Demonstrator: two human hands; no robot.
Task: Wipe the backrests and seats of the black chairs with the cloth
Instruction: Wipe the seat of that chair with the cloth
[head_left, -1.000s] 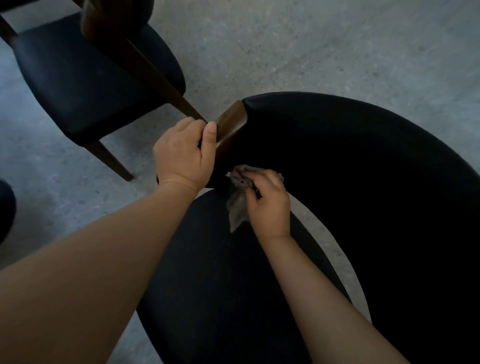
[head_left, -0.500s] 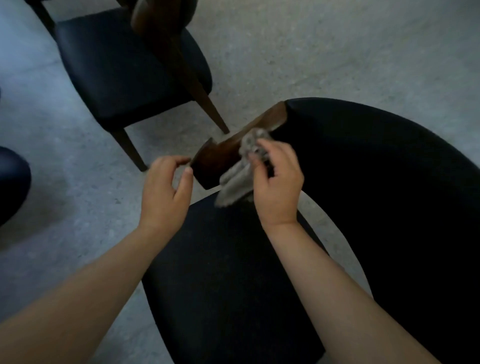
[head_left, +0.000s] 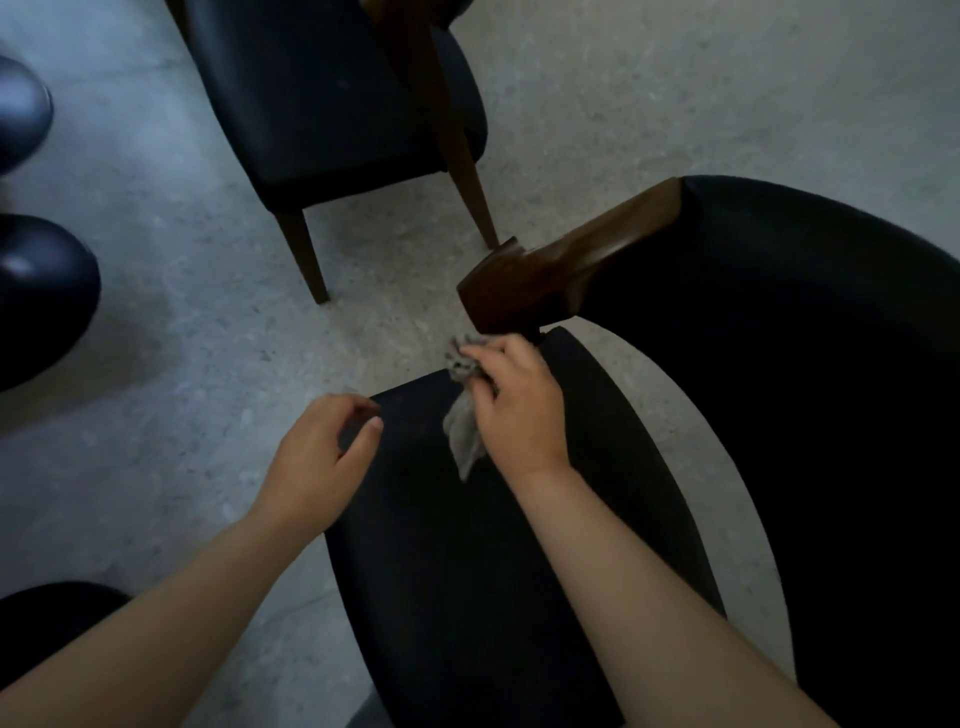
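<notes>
A black chair stands right below me, its seat (head_left: 467, 571) in the middle and its curved black backrest (head_left: 805, 364) to the right, ending in a brown wooden arm tip (head_left: 545, 280). My right hand (head_left: 519, 410) grips a bunched grey cloth (head_left: 465, 431) at the seat's far corner, just under the wooden tip; a tail of cloth hangs onto the seat. My left hand (head_left: 322, 452) hovers over the seat's left edge with fingers loosely curled, holding nothing.
A second black chair (head_left: 322, 104) with brown legs stands ahead on the grey concrete floor (head_left: 182, 364). Dark rounded chair parts (head_left: 36, 296) sit at the left edge, another at the bottom left (head_left: 52, 618).
My left hand let go of the wooden arm tip and drew back to the seat's left edge. My right hand rose with the cloth to the wooden tip, then dropped to the seat corner.
</notes>
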